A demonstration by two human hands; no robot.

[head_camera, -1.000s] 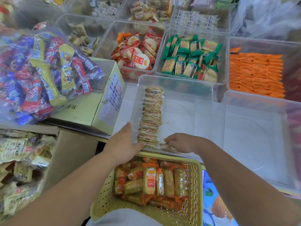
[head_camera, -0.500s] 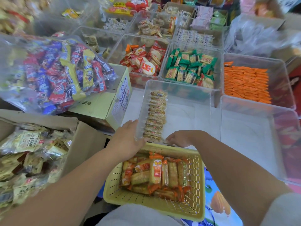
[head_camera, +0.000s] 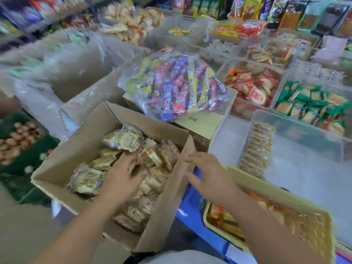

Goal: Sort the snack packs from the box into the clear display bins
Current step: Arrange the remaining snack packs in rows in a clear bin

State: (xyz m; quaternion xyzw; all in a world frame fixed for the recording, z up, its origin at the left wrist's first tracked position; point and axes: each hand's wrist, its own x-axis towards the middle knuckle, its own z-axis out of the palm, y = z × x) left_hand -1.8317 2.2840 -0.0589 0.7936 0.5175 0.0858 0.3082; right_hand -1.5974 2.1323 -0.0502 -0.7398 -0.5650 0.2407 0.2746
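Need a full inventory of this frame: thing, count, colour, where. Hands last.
cardboard box: one, brown, open, lower left
snack packs: many, tan and clear, piled in the cardboard box
clear bin: one, see-through, right of the box
row of packs: one row, tan, along the clear bin's left side
yellow basket: one, yellow, lower right
orange packs: several, orange, in the yellow basket
bag of bars: one, clear with red, blue and yellow bars, on the closed carton
closed carton: one, pale yellow, behind the box
red packs: many, red, upper right
green packs: many, green, right of the red packs
left hand: one, fingers spread on the snack packs
right hand: one, empty, over the box's right flap
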